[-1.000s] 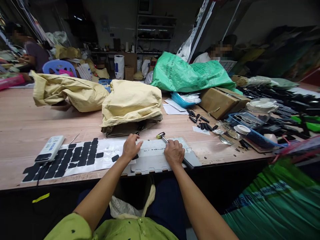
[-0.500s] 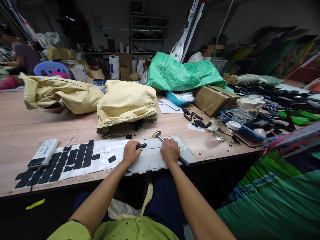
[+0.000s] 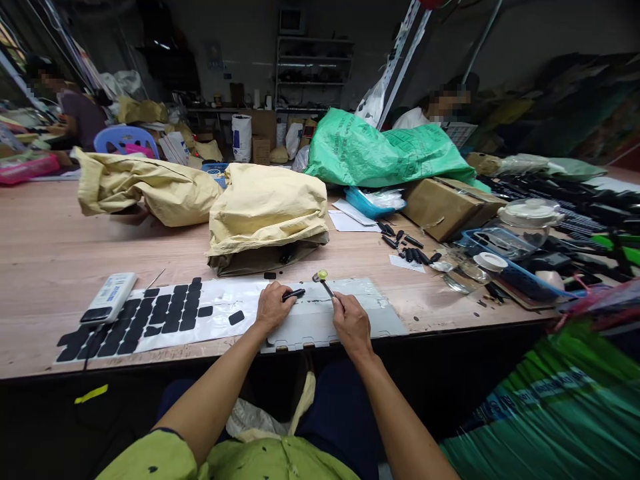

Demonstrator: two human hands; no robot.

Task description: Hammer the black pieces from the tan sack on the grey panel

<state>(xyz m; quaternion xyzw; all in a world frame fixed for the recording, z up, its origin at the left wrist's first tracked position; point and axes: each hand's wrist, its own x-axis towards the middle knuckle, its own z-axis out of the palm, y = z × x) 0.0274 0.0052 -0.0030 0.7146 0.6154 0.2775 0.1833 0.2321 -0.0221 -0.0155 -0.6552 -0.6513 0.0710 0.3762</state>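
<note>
My left hand (image 3: 273,308) rests on a grey metal plate (image 3: 370,313) at the table's near edge and pinches a small black oblong piece (image 3: 293,293) that points right. My right hand (image 3: 351,323) is closed round the handle of a small hammer (image 3: 323,280), whose yellow-tipped head is raised just above the plate, close to the black piece. Left of the plate lies a white sheet (image 3: 220,303) covered with rows of black pads (image 3: 150,317).
A white remote control (image 3: 110,297) lies at the sheet's left end. Yellow sacks (image 3: 267,207), a green sack (image 3: 385,150), a cardboard box (image 3: 445,207), loose black pieces (image 3: 407,250) and a blue tray (image 3: 505,260) crowd the table behind. Two other people sit at the far side.
My left hand picked up the black piece and now holds it on the plate. My right hand lifted the hammer's handle, so its head stands over the plate.
</note>
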